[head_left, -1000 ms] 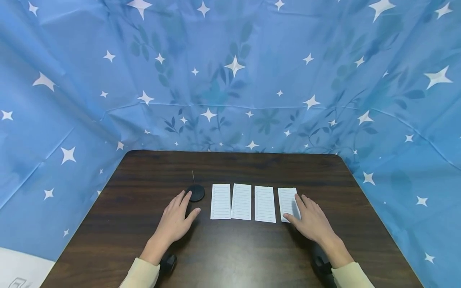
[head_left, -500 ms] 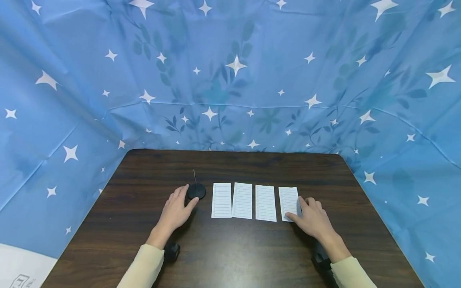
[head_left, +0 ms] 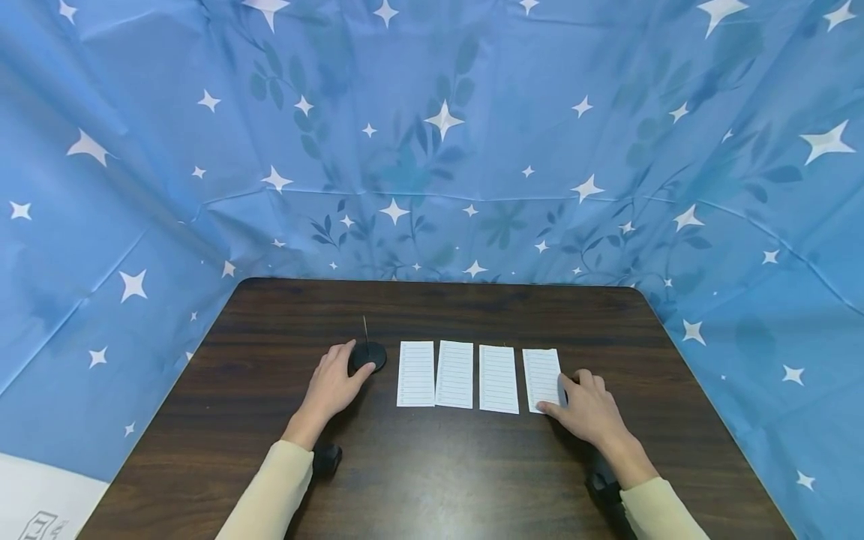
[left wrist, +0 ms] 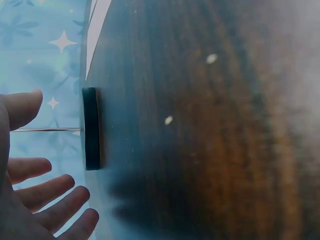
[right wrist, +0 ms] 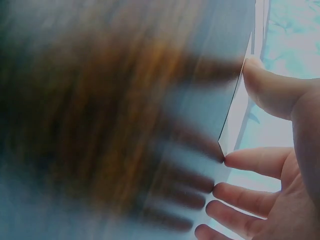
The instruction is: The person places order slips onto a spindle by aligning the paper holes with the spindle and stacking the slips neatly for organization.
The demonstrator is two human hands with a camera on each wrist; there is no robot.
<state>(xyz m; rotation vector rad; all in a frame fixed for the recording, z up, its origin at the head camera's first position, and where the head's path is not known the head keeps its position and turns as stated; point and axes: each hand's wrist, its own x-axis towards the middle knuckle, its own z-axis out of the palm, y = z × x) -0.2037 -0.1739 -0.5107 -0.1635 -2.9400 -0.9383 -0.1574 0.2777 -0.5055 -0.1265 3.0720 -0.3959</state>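
Observation:
In the head view, a receipt spike [head_left: 367, 358] stands on the table, a black round base with a thin upright metal rod. My left hand [head_left: 331, 384] is right at its left and near side, thumb and fingers spread apart around the base's edge. The left wrist view shows the base [left wrist: 91, 129] beyond the spread fingers. My right hand [head_left: 589, 410] is at the rightmost lined paper slip [head_left: 541, 377]. Its thumb tip overlaps the slip's lower edge, and the index finger is by the right edge. The slip's edge [right wrist: 236, 117] runs between thumb and index in the right wrist view.
Several more lined slips lie in a row between the hands: a left one [head_left: 415, 373], a second [head_left: 455, 373] touching or close to it, and another [head_left: 498, 379]. The dark wooden table [head_left: 439, 465] ends against a blue star-patterned cloth [head_left: 432, 157]. Black wrist cameras sit under both wrists.
My left hand has shifted slightly right and forward, its thumb now at the spike's base. The right hand's fingers have drawn down and bent a little at the rightmost slip. The slips stay in place.

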